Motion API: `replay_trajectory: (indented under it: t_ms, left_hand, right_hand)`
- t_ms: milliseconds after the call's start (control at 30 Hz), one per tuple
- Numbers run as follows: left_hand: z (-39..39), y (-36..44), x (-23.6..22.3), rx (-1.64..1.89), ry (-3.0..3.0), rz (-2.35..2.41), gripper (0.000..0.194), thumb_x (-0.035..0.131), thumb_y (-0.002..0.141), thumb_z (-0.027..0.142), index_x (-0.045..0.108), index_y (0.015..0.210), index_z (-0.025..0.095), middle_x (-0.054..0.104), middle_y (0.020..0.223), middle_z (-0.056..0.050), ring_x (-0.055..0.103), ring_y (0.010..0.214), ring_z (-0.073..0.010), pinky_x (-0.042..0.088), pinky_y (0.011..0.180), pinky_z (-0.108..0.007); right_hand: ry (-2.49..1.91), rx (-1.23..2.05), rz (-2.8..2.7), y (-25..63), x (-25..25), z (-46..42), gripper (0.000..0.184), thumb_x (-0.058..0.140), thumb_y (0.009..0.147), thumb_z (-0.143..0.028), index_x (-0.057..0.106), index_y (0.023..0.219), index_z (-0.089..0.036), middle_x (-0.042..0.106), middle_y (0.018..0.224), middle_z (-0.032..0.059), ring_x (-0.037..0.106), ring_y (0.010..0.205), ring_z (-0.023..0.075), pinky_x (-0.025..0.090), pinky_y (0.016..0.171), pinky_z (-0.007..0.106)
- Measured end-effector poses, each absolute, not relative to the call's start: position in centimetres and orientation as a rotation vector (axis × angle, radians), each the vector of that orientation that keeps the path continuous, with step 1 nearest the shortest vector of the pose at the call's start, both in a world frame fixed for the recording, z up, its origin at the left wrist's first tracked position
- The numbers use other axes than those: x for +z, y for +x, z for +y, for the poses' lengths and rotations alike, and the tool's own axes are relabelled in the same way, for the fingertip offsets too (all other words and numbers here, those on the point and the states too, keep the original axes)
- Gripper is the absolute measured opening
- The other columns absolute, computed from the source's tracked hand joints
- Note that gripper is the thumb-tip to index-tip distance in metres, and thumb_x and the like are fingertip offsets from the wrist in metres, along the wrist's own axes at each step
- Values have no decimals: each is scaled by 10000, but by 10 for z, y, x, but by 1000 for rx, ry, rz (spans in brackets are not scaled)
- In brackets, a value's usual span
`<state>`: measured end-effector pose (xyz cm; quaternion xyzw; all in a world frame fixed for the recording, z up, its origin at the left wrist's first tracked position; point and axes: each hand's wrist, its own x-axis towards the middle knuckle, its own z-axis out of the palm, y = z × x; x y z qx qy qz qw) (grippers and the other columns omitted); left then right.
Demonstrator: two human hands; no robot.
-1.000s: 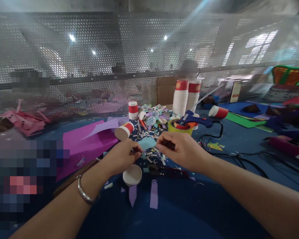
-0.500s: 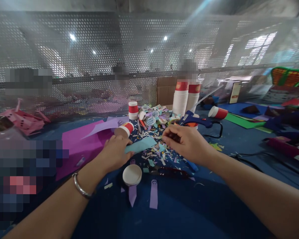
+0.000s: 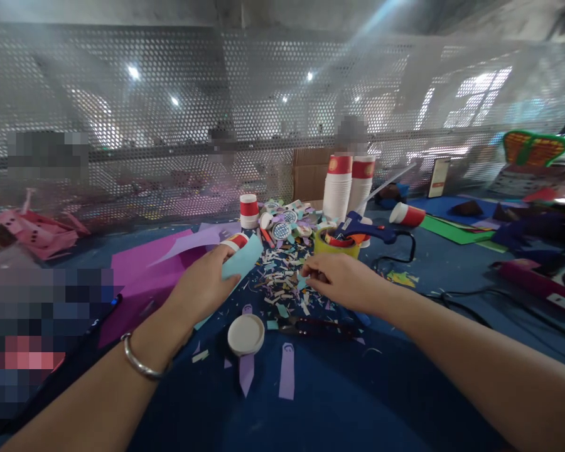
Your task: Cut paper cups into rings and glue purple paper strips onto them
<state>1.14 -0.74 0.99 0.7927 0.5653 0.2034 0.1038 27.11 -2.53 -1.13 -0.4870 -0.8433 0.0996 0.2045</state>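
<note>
My left hand (image 3: 207, 279) is closed on a light-blue paper strip (image 3: 245, 257), which is tilted up past the fingers. Part of the strip shows below the palm. Just behind that hand, a red and white paper cup (image 3: 235, 241) lies on its side, partly hidden. My right hand (image 3: 336, 276) has curled fingers, with the fingertips pinched at a small light-blue paper scrap (image 3: 302, 282) over the pile of cuttings. In front lie a white round cup piece (image 3: 245, 334) on a pointed purple strip (image 3: 247, 375), another purple strip (image 3: 287, 371) and dark-handled scissors (image 3: 324, 327).
A blue glue gun (image 3: 365, 227) rests on a yellow tape roll (image 3: 336, 248). Tall cup stacks (image 3: 338, 188) stand behind, beside a heap of cut cup pieces (image 3: 285, 225). Purple sheets (image 3: 141, 276) lie left; a power strip (image 3: 541, 282) and cables are at the right.
My left hand has drawn the light-blue strip left and tipped it upward. My right hand has come down toward the cuttings, its fingertips now at the small scrap. The view has shifted slightly.
</note>
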Motion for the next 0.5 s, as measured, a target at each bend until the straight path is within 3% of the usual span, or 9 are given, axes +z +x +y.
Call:
replay_trajectory:
  t_ms: [100,233,500]
  left_hand:
    - [-7,10,6,579,2401,1699,407,585,778,264,520,1175,203,596,1220,-151,549,1116,-358,402,895,-450]
    - [-11,16,6,569,2581,1810,386,563,810,255,538,1188,181,603,1122,-133,524,1070,-352,385,928,-475]
    - [-22,29,11,783,2601,1658,251,542,859,265,578,1097,195,625,1106,-104,522,1074,-305,391,921,-415]
  right_hand:
    - [-1342,237,-2393,271,-19,-20,172,553,814,-120,670,936,-148,659,850,88,588,739,195,428,679,322]
    - [-1306,188,-2440,270,-23,-17,185,551,825,-135,669,967,-131,645,915,118,584,836,227,432,759,352]
    - [-1287,140,-2476,270,-20,-18,114,538,789,-113,630,784,-181,631,819,64,564,784,205,416,708,320]
